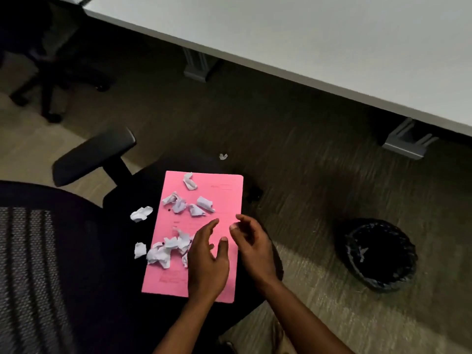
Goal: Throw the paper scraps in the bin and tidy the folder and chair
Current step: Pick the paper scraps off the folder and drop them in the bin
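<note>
Hovering over a pink folder (204,200) on the office chair seat (122,251), the left hand (208,261) and right hand (251,245) are open and empty. Crumpled paper scraps (166,250) lie just left of them, apparently awaiting gathering; the bin (378,254) sits farther right.

left hand (208,261) hides some scraps (184,260) (folder print blurred).

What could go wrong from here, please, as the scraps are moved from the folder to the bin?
Lifting the pink folder could tip its loose paper scraps onto the floor, as the bin stands apart from the chair. Scraps off the folder are easy to miss: two on the seat, one on the carpet.
</note>
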